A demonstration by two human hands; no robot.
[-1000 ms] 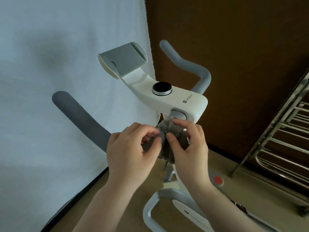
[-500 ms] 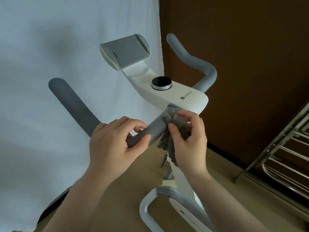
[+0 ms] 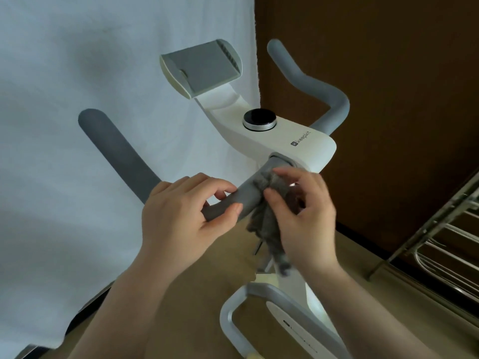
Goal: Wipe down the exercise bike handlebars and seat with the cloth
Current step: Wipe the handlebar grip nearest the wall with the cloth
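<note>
The grey cloth is bunched around the left handlebar just below the white console, pinched there by the right hand. The left hand clamps the bar just beside it. Handlebar wiping is underway; next, judging by this, the cloth should slide outward along the bar.

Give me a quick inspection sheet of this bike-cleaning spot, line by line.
Surface: tan floor.
Job's things: grey cloth wrapped on the left handlebar beside the white console; seat not in view.
Clutter: metal rack at right.
Grips: left hand holds the handlebar; right hand pinches the cloth.
Cables: thin dark one hangs under the cloth.
Surroundings: white sheet, brown wall.
</note>
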